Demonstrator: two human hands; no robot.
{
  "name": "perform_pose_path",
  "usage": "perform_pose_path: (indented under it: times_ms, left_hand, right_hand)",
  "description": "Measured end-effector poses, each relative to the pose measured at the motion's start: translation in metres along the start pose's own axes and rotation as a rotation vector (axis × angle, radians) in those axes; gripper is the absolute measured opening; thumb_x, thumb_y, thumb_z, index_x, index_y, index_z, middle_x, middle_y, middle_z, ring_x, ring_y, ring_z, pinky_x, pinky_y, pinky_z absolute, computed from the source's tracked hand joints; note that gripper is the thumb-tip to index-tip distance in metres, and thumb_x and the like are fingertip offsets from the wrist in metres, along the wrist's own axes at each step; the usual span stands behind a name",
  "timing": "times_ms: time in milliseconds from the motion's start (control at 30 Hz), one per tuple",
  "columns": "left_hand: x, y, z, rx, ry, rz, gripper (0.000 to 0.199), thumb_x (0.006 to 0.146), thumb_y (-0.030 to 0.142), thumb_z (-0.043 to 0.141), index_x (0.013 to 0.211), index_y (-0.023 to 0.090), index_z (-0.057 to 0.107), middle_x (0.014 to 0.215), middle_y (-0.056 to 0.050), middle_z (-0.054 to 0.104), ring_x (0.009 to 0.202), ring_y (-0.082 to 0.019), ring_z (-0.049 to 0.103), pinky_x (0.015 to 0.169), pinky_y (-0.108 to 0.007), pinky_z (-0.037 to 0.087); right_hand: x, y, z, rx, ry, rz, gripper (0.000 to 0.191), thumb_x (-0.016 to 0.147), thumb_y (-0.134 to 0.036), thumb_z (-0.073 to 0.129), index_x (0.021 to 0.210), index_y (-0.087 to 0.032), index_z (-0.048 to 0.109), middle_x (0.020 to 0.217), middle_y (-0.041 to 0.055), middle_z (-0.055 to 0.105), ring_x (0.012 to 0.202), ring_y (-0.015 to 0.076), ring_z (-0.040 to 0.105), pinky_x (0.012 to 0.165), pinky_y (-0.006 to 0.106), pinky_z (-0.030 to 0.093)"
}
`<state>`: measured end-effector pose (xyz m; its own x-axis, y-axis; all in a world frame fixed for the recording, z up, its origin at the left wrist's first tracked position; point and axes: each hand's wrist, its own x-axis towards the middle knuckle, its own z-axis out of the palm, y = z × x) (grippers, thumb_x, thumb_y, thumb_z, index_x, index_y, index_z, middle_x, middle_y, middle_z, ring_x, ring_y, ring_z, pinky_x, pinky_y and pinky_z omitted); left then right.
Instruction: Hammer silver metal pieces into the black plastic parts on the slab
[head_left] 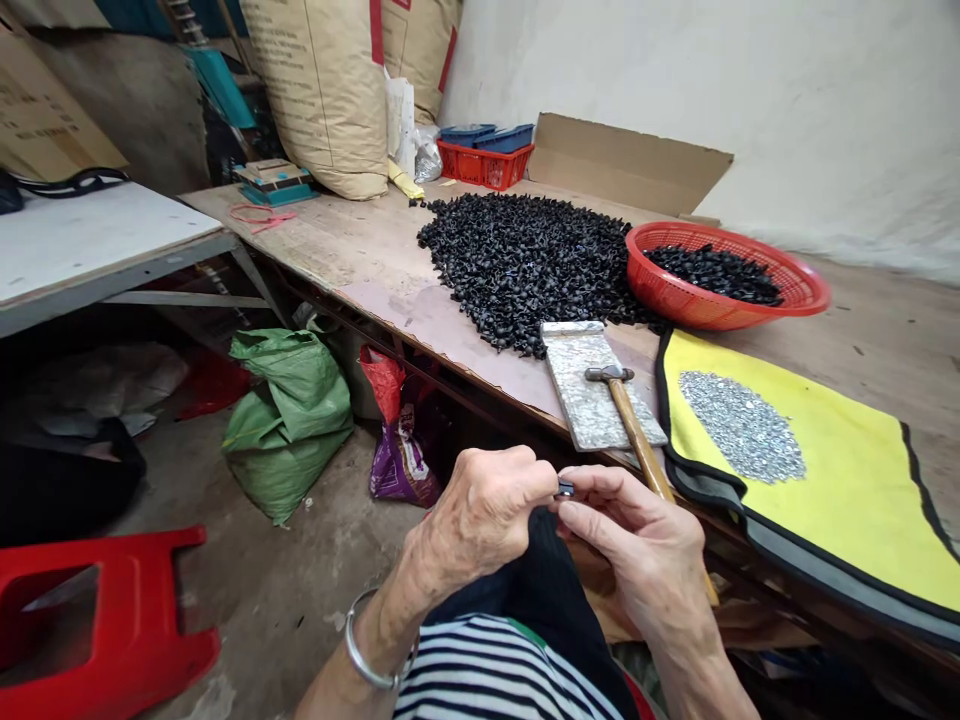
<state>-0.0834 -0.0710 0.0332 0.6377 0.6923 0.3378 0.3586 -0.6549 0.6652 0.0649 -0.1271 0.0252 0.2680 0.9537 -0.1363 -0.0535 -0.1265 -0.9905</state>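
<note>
Between my fingertips, just off the bench's front edge, is a small black plastic part [565, 489]. My left hand [487, 505] is closed, thumb and forefinger pinching the part's left side. From the other side my right hand [637, 530] pinches it between thumb and fingers. Fingers hide much of the part. A hammer [626, 410] rests its head on a worn metal plate [581, 370], and its wooden handle runs down behind my right hand. Small silvery metal pieces [742, 425] lie heaped on a yellow cloth [847, 450] to the right.
A large pile of black parts [532, 260] covers the bench middle. Beside it, a red basket [727, 310] holds more. Behind stand a red crate [487, 165] and a big paper sack [322, 100]. A green sack [289, 420] and red stool [105, 620] are on the floor.
</note>
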Motion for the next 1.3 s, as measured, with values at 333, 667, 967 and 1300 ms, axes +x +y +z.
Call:
perform_pose_path:
  times_ms: [333,667,967,1300]
  left_hand:
    - [0.0,0.0,-0.008,-0.25,-0.115,-0.18,0.018,0.075,0.01,0.048,0.059,0.017,0.049,0.054,0.004,0.042,0.052,-0.008,0.041,0.053,-0.022,0.028]
    - [0.004,-0.007,-0.007,-0.544,-0.378,-0.446,0.01,0.06,0.01,0.05,0.053,0.016,0.046,0.045,0.006,0.041,0.044,-0.007,0.035,0.041,-0.019,0.024]
    - [0.001,-0.013,0.001,-0.826,-0.252,-0.602,0.004,0.063,0.016,0.056,0.06,0.014,0.053,0.044,0.004,0.05,0.036,-0.009,0.045,0.035,-0.019,0.037]
    - [0.007,-0.008,0.023,-1.129,0.048,-0.61,0.016,0.062,0.018,0.065,0.072,0.013,0.054,0.054,0.002,0.057,0.04,-0.012,0.054,0.036,-0.024,0.047]
  right_hand:
    - [0.001,-0.007,-0.004,-0.383,-0.226,-0.11,0.017,0.076,-0.03,0.056,0.065,-0.018,0.053,0.057,-0.0038,0.046,0.051,0.0071,0.042,0.046,0.019,0.035]
    - [-0.002,-0.002,-0.014,-0.264,-0.375,0.221,0.015,0.074,-0.031,0.054,0.067,-0.017,0.053,0.053,-0.0047,0.048,0.045,0.0063,0.042,0.041,0.017,0.03]
    - [-0.003,-0.009,-0.007,-0.335,-0.304,0.057,0.025,0.08,-0.04,0.051,0.068,-0.018,0.05,0.046,-0.0076,0.042,0.037,0.0047,0.037,0.037,0.018,0.027]
    - [0.004,0.0,-0.004,0.111,-0.167,0.274,0.027,0.074,-0.038,0.059,0.063,-0.014,0.054,0.046,-0.0027,0.051,0.032,0.0066,0.043,0.031,0.018,0.031]
